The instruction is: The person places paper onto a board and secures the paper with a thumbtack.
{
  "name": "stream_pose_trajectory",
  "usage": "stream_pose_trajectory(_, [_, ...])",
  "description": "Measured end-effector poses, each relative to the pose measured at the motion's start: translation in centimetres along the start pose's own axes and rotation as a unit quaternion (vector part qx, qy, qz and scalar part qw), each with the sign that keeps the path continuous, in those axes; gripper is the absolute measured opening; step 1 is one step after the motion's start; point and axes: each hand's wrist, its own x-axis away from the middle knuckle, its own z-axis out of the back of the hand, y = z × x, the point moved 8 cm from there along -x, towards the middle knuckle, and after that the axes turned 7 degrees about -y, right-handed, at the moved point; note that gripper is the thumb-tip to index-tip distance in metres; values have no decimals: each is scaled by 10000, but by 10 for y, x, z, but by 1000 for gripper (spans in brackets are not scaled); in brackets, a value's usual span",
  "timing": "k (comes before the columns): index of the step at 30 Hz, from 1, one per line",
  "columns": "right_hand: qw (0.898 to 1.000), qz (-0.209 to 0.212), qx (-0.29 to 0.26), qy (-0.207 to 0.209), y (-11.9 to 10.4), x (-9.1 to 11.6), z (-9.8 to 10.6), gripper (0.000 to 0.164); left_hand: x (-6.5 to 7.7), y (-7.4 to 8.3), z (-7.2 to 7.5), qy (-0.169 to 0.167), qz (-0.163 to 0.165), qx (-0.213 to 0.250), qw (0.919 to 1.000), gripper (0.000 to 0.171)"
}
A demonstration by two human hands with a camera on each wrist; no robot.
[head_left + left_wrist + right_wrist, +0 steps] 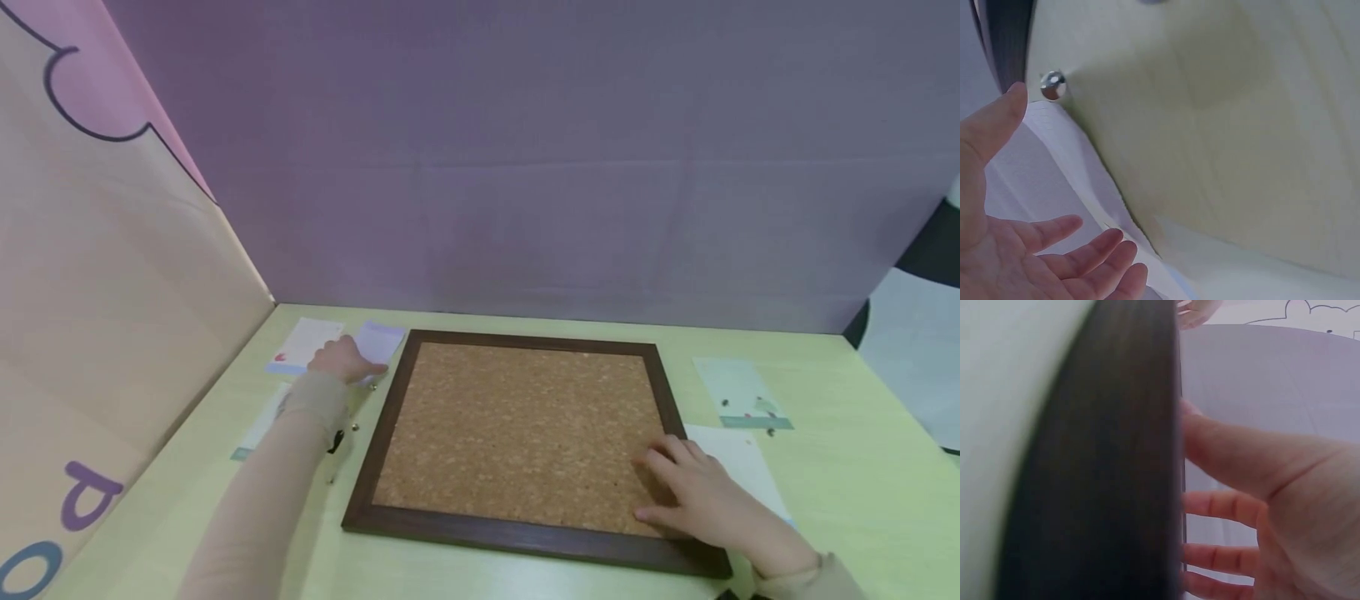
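Observation:
My left hand (343,360) reaches over a lilac paper note (381,340) at the board's upper left. In the left wrist view its thumb and fingers are spread apart, and the fingertips overlap the raised edge of the lilac paper (1085,162). A silver pushpin (1053,85) lies just past the thumb tip. The cork board (517,433) lies flat in its dark brown frame (517,535). My right hand (697,492) rests over the board's lower right side, fingers loosely bent and spread on the cork. The frame hides its fingertips in the right wrist view.
A white card with a pink print (306,340) and another card (262,423) lie left of the board. Small pins (356,427) are scattered beside the frame. On the right are a printed card (731,383) and a white sheet (738,458). A purple backdrop (540,208) rises behind.

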Motion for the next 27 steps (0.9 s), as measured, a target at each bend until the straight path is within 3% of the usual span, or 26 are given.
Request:
stream_pose_trajectory(11, [9979, -134, -299, -566, 2, -7, 3, 57, 5, 5, 0, 121, 110, -174, 9997, 75])
stream_pose_trajectory(19, [9969, -133, -409, -654, 1, -9, 4, 58, 7, 6, 1, 139, 146, -214, 9996, 73])
stream_pose_trajectory(27, [9964, -147, -467, -695, 3, -9, 3, 57, -2, 2, -1, 164, 164, -141, 9996, 72])
